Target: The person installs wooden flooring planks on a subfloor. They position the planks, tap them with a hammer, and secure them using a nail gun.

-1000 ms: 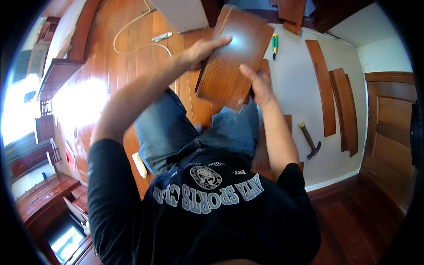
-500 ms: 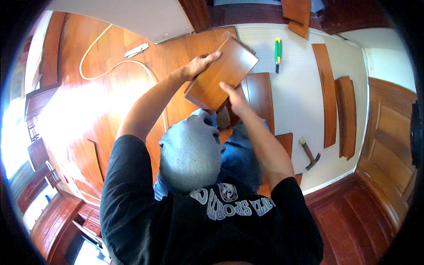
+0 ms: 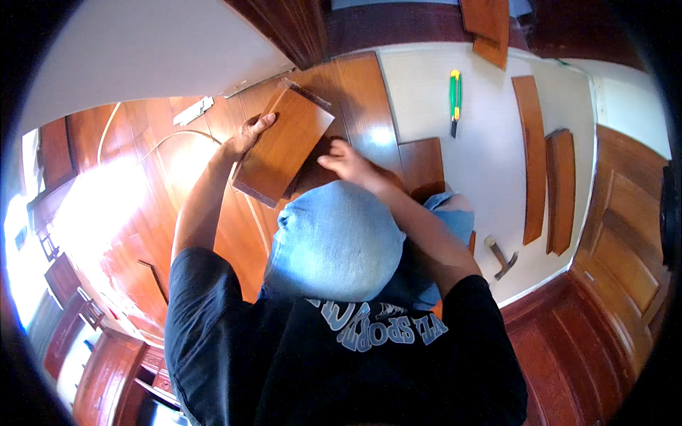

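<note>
Seen from the head camera, a person's left hand (image 3: 247, 136) grips a short wooden board (image 3: 285, 145) just beyond a denim-clad knee (image 3: 337, 241); the right hand (image 3: 351, 165), free of the wood, hovers loosely curled beside it. A green-and-yellow knife (image 3: 455, 99) lies to the right.

Head view: one fisheye camera, worn on the person's head, looks steeply down from above and nearer the wearer than the wooden board (image 3: 284, 148), at close range.
</note>
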The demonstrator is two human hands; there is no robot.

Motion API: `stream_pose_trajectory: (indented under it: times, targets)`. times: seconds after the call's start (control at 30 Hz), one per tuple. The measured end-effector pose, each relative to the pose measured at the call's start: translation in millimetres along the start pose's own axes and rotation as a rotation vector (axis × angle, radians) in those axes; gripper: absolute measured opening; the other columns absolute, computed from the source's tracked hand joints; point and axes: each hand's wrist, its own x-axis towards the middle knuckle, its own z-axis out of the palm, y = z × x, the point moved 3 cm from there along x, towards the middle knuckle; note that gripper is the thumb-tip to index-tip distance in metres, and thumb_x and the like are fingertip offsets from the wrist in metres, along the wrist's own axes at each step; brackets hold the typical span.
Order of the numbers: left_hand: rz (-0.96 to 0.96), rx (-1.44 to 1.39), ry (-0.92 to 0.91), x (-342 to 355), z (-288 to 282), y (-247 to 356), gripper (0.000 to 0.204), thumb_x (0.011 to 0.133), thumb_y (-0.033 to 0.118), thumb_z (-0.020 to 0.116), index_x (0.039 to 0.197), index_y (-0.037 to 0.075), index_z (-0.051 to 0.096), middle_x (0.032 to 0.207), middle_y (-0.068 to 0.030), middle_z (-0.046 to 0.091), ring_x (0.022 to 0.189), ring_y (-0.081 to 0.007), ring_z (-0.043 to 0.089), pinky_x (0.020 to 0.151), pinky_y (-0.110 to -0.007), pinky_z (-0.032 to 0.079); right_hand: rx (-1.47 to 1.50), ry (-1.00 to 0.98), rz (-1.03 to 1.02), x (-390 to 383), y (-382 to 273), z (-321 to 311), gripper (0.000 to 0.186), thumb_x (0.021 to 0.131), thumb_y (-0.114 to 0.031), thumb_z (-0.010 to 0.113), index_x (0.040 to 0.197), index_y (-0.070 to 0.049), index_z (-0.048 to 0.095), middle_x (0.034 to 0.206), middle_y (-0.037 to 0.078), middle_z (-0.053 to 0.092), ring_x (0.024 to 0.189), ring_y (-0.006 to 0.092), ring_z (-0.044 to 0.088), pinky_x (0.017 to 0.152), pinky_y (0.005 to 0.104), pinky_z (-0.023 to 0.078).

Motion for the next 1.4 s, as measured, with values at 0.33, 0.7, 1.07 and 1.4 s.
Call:
stream_pose_trajectory:
  times: [0.33, 0.7, 1.07, 1.4]
  targets:
    - [0.094, 1.267, 0.669, -72, 32, 50, 0.113, 0.082, 0.086, 0.055, 0.159, 0.007, 0.033, 0.155, -0.0254, 0.039, 0.145, -0.0415, 0.035, 0.113, -0.059, 0.032, 0.548, 0.456, 0.103, -178, 55, -147, 0.050, 0.098, -0.022, 0.070, 0.141, -0.004, 0.053, 0.117, 0.008, 0.066, 0.104, 0.0203, 0.066, 0.091, 0.0340, 0.054]
    - [0.608, 0.458, 0.448, -163, 51, 2, 0.100, 0.074, 0.045, 0.084, 0.159, 0.018, 0.038, 0.144, -0.0267, 0.051, 0.134, -0.0377, 0.053, 0.111, -0.048, 0.045, 0.258, 0.293, -0.165, -167, 61, -120, 0.041, 0.101, -0.019, 0.065, 0.135, 0.003, 0.058, 0.122, 0.011, 0.066, 0.106, 0.0211, 0.066, 0.092, 0.0338, 0.054]
    - [0.906, -0.895, -0.465, -285, 95, 60, 0.103, 0.088, 0.080, 0.043, 0.160, 0.007, 0.032, 0.150, -0.0323, 0.044, 0.133, -0.0513, 0.053, 0.102, -0.060, 0.052, 0.495, 0.106, -0.259, -183, 86, -129, 0.050, 0.106, -0.025, 0.054, 0.146, 0.004, 0.046, 0.140, 0.016, 0.059, 0.120, 0.0280, 0.063, 0.099, 0.0394, 0.053]
    - [0.581, -0.458, -0.064, -268, 94, 40, 0.093, 0.088, 0.064, 0.064, 0.159, 0.009, 0.038, 0.140, -0.0207, 0.056, 0.117, -0.0310, 0.061, 0.101, -0.041, 0.051, 0.671, 0.254, -0.300, -197, 47, -105, 0.045, 0.104, -0.022, 0.060, 0.141, 0.001, 0.053, 0.129, 0.014, 0.065, 0.112, 0.0243, 0.064, 0.096, 0.0375, 0.053]
